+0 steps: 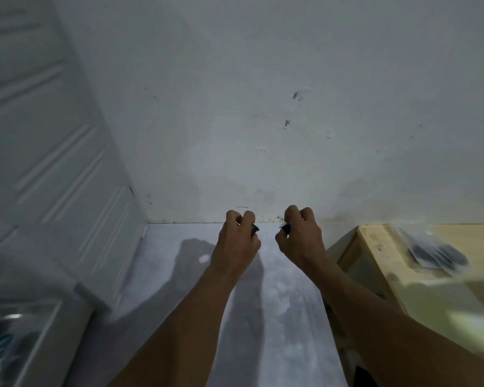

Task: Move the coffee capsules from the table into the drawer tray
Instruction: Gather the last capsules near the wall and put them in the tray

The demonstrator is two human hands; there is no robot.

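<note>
Capsules sit pinched one in each hand, left hand [236, 241] and right hand [299, 238] both clamped on a dark capsule [254, 229] mid-air, and the tray [51, 331] lies low to your left, nearer the left hand.

Two hands [236, 241] [298, 238]; two dark capsules [254, 229] [285, 227]; one wooden table [375, 247]

Between the white cabinet [53, 163] on the left and the wooden table [380, 247] on the right runs an open strip of pale floor [277, 303]. The wall [263, 107] closes it ahead.
</note>
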